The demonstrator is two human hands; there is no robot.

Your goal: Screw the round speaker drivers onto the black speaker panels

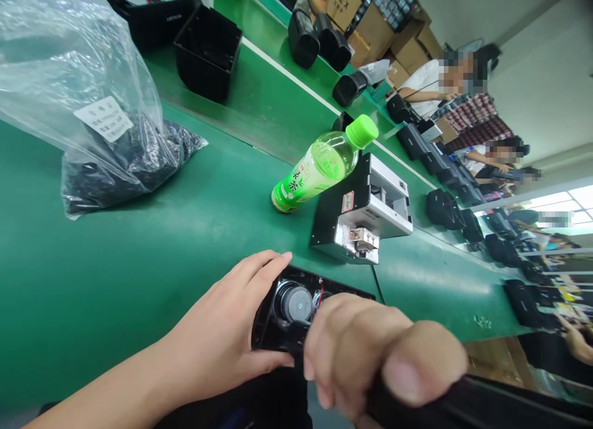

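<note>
My left hand (236,318) grips the left end of a black speaker panel (269,337), fingers on the far edge and thumb on the near edge. A round speaker driver (299,303) with a grey magnet back and red wires shows on it. My right hand (370,348), close to the camera, is wrapped round a black electric screwdriver (491,399) above the panel's right part. The hand hides the tool's tip and part of the panel. A screw feeder (345,222) stands just beyond the panel on the green table.
A green-tea bottle (315,169) leans against the screw feeder. At left lies a clear plastic bag (115,163) of small dark parts. Black speaker housings (208,52) stand at the back and along the conveyor line (278,95). Other people work at the far right.
</note>
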